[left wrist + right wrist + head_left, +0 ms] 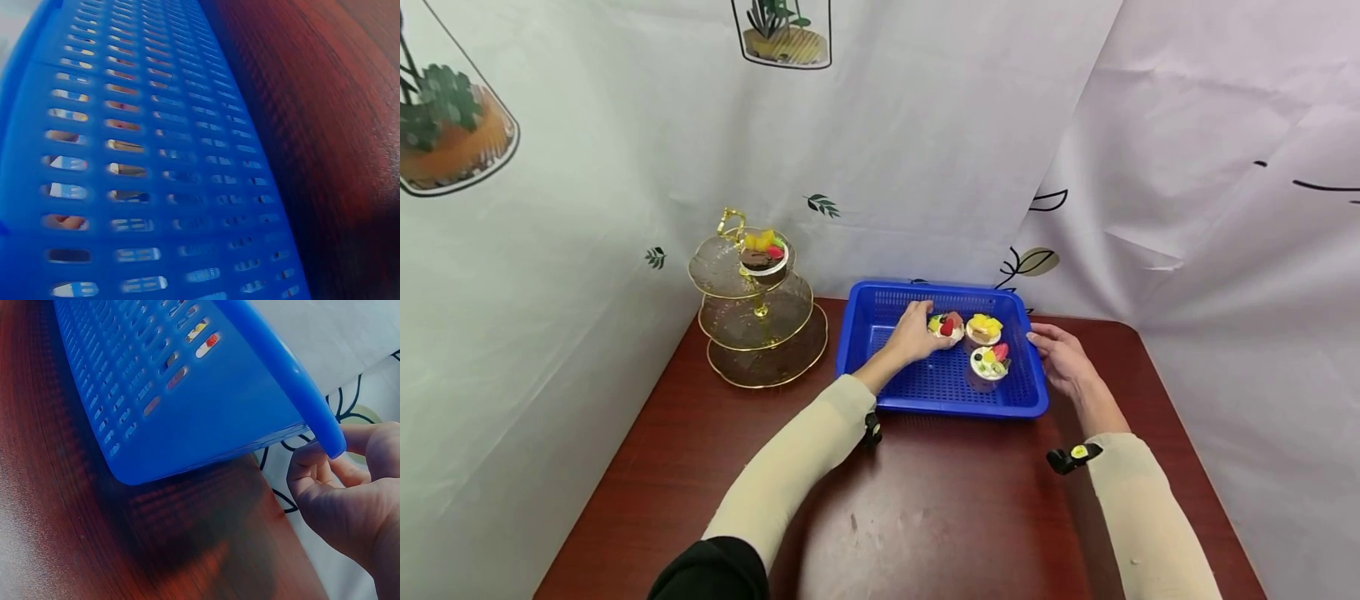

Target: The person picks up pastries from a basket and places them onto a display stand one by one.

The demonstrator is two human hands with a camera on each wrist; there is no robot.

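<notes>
While we look down from head view: our left hand [913, 333] reaches inside blue basket [880, 367] on table [940, 500], fingers curled round tart [946, 325]; two more tarts beside. Our right hand [1063, 358] relaxed at basket's right rim. Left wrist view: only perforated basket wall [156, 175], table. Right wrist view: our fingers [325, 469] loosely touching rim corner, gripping nothing.

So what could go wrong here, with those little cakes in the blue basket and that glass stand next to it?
The left hand grips a cupcake that sits close beside two other cupcakes; lifting it might nudge or tip them. The tiered stand looks like glass and narrow, so a passing sleeve could knock it. The right hand only touches the blue basket at its rim, so the basket may slide on the smooth table.
</notes>
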